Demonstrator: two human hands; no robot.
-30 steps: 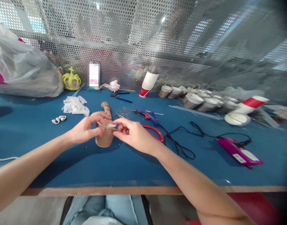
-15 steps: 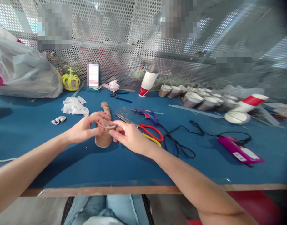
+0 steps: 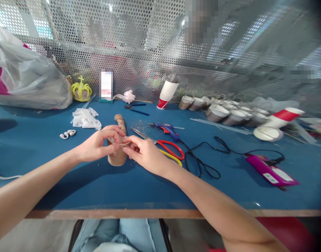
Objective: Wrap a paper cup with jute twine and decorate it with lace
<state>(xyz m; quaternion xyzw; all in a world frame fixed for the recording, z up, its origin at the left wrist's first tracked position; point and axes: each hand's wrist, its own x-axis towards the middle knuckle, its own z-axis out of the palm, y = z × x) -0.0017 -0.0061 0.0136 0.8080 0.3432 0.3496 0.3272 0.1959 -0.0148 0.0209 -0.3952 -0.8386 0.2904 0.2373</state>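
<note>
Upright on the table in front of me stands a small brown-wrapped cup [image 3: 116, 159]. At its upper edge my left hand [image 3: 100, 144] is closed, thumb and fingers pinching the rim or a thin strip along it; which one I cannot tell. My right hand [image 3: 146, 153] pinches the same edge from the right. Fingers hide much of the rim. Right behind the cup sits a roll of brown twine [image 3: 120, 121]. Scissors [image 3: 172, 144] with red and yellow handles lie just beyond my right hand. A blue glue gun [image 3: 164, 128] rests farther back.
White lace [image 3: 85, 118] and white earbuds [image 3: 68, 134] lie left. Behind are pliers [image 3: 136, 109], a yellow crown [image 3: 81, 91], a phone [image 3: 106, 84] and stacked paper cups [image 3: 168, 91]. Several wrapped cups [image 3: 218, 112] stand right. A black cable [image 3: 202, 164] runs to a purple pack [image 3: 272, 171].
The view has shifted slightly. Both hands stay at the cup's rim, with the fingers a little repositioned; the pale strip seen between them earlier shows less.
</note>
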